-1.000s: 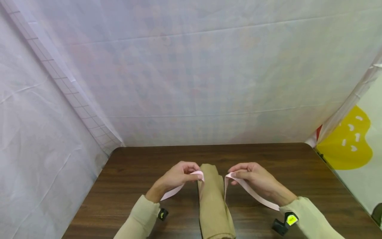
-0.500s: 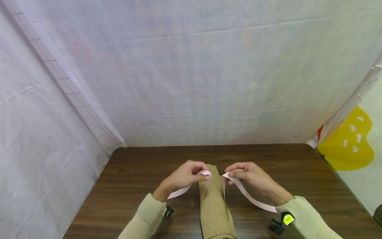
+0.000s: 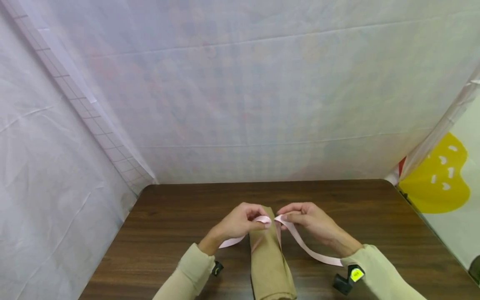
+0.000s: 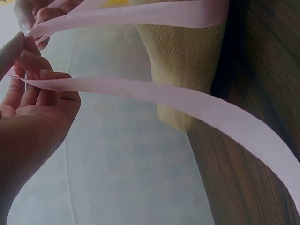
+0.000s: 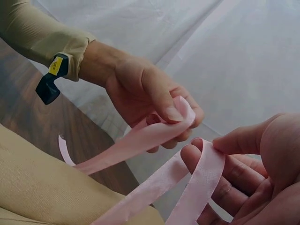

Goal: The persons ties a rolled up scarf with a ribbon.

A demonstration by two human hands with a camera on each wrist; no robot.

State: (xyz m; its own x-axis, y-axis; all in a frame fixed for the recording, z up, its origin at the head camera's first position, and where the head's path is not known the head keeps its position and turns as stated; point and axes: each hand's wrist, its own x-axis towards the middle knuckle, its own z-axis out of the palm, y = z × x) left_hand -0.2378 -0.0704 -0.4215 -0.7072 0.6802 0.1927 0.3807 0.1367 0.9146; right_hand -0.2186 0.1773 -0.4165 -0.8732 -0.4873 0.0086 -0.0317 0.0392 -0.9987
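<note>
A tan rolled-up cloth bundle (image 3: 271,266) lies lengthwise on the table in the head view. A pink ribbon (image 3: 305,249) runs around it and rises from both sides. Over the bundle's far part, my left hand (image 3: 240,221) pinches one length of the ribbon between thumb and fingers. Just to its right, my right hand (image 3: 313,223) pinches the other length. In the right wrist view, each ribbon (image 5: 199,187) length folds over the fingertips and the two hands are close but apart. The loose tails hang down; one curves across the left wrist view past the bundle (image 4: 185,61).
The dark wood-grain table (image 3: 180,208) has rounded far corners. Behind it hangs a pale sheet (image 3: 240,104), with another white sheet (image 3: 48,166) at the left. A yellow shape with white marks (image 3: 435,179) is beyond the right edge. Black devices sit on both wrists.
Both hands have come closer together above the bundle, the left moving right and the right moving slightly left, drawing the ribbon lengths inward. The bundle has stayed in place.
</note>
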